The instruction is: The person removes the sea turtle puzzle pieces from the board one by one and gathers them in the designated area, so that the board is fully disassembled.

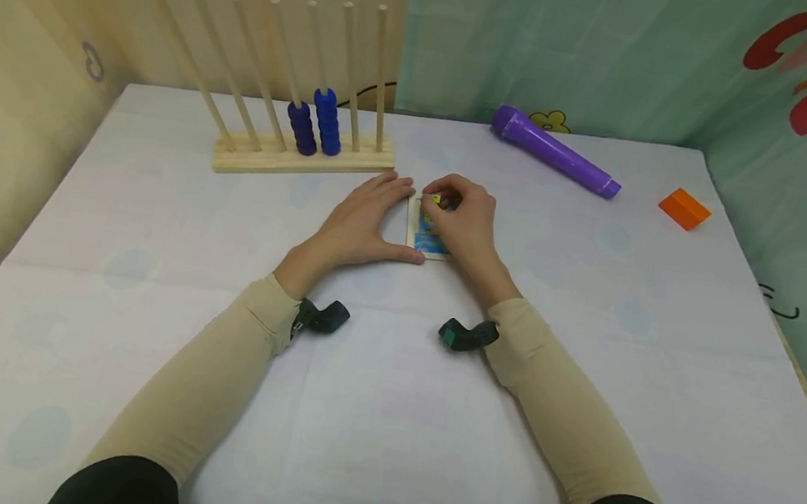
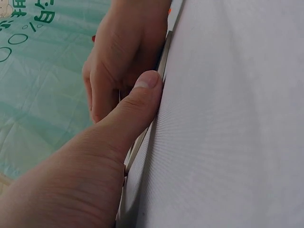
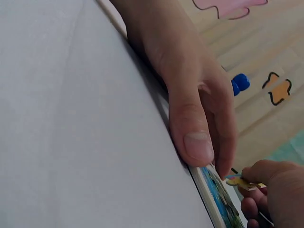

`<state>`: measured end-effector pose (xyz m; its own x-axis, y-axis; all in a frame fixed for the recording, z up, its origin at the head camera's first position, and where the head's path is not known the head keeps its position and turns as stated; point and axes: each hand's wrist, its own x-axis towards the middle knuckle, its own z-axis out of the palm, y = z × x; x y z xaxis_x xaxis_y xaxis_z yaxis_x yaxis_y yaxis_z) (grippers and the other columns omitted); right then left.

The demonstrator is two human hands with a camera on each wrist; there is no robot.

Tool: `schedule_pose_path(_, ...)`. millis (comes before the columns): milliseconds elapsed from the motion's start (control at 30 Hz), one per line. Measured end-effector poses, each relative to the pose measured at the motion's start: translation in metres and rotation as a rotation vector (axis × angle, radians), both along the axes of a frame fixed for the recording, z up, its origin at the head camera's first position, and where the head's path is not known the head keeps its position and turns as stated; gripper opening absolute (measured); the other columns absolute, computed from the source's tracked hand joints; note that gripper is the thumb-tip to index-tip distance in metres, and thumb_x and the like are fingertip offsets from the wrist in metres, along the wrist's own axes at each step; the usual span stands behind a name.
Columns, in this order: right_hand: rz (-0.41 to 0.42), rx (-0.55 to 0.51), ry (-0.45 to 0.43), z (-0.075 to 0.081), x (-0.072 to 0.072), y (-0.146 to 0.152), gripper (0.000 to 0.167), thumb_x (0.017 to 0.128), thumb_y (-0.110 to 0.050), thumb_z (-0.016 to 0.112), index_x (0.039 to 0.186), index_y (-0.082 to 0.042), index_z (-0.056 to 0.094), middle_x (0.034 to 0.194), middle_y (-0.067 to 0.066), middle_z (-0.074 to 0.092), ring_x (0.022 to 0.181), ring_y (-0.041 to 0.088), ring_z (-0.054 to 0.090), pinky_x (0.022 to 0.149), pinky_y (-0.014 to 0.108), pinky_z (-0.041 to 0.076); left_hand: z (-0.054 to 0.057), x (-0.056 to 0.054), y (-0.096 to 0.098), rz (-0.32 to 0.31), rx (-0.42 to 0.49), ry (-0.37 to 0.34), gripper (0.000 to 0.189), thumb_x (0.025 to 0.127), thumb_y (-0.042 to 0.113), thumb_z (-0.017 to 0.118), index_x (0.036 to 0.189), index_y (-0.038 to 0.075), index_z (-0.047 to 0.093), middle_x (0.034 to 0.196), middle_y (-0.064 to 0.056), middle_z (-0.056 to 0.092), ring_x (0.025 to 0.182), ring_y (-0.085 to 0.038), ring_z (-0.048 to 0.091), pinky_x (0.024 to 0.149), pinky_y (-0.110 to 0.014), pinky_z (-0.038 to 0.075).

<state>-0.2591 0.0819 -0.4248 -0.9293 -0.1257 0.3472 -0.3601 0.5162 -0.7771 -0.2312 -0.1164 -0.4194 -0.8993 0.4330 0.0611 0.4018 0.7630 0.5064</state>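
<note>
white cloth (image 1: 383, 418) lies beneath a small picture board (image 1: 412, 224) set between a person's hands, the right hand (image 1: 466, 222) pinching a small yellow piece (image 3: 237, 182) between thumb and fingers over it. thumb spread wide from the fingers, the left hand (image 1: 365, 222) touches the board's edge, near a wooden rack (image 1: 293, 163) holding blue beads (image 1: 327, 121), while a purple microphone (image 1: 559, 155) lies farther back.

Wood-edged picture board (image 1: 430, 244), smooth wood rack (image 1: 293, 163), glossy plastic microphone (image 1: 558, 152), matt tablecloth (image 1: 382, 426)
</note>
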Motion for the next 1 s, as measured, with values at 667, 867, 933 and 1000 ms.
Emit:
schedule_pose_path(667, -0.235, -0.052, -0.114, 0.009, -0.013, 0.092, 0.022, 0.095, -0.023, 0.08, 0.109, -0.005, 0.078, 0.091, 0.006, 0.073, 0.078, 0.007, 0.062, 0.071, 0.014, 0.05, -0.006, 0.0, -0.003, 0.007, 0.003, -0.003, 0.111, 0.078, 0.069, 0.083, 0.163, 0.014, 0.039, 0.174, -0.002, 0.03, 0.165, -0.023, 0.012, 0.134, -0.049, 0.016)
schedule_pose_path(867, -0.252, 0.047, -0.011, -0.001, -0.015, 0.1, 0.026, 0.099, -0.021, 0.076, 0.115, -0.002, 0.073, 0.1, 0.013, 0.07, 0.087, 0.019, 0.062, 0.078, 0.02, 0.047, -0.005, 0.0, -0.002, 0.006, 0.007, -0.005, 0.111, 0.077, 0.07, 0.083, 0.163, 0.015, 0.039, 0.174, -0.001, 0.03, 0.165, -0.022, 0.012, 0.134, -0.049, 0.016)
schedule_pose_path(933, -0.276, 0.089, 0.053, -0.003, -0.014, 0.099, 0.026, 0.1, -0.019, 0.074, 0.116, 0.001, 0.072, 0.103, 0.017, 0.07, 0.091, 0.026, 0.063, 0.082, 0.026, 0.046, -0.005, 0.0, -0.002, 0.004, 0.01, -0.007, 0.111, 0.077, 0.069, 0.083, 0.163, 0.015, 0.039, 0.174, -0.001, 0.03, 0.165, -0.022, 0.012, 0.134, -0.049, 0.016)
schedule_pose_path(1000, -0.292, 0.109, 0.107, -0.003, -0.013, 0.094, 0.023, 0.1, -0.016, 0.073, 0.113, 0.002, 0.072, 0.102, 0.019, 0.07, 0.092, 0.03, 0.064, 0.083, 0.03, 0.046, -0.005, 0.001, -0.002, 0.004, 0.009, -0.011, 0.112, 0.077, 0.069, 0.083, 0.163, 0.014, 0.039, 0.174, -0.002, 0.03, 0.165, -0.023, 0.012, 0.134, -0.049, 0.016)
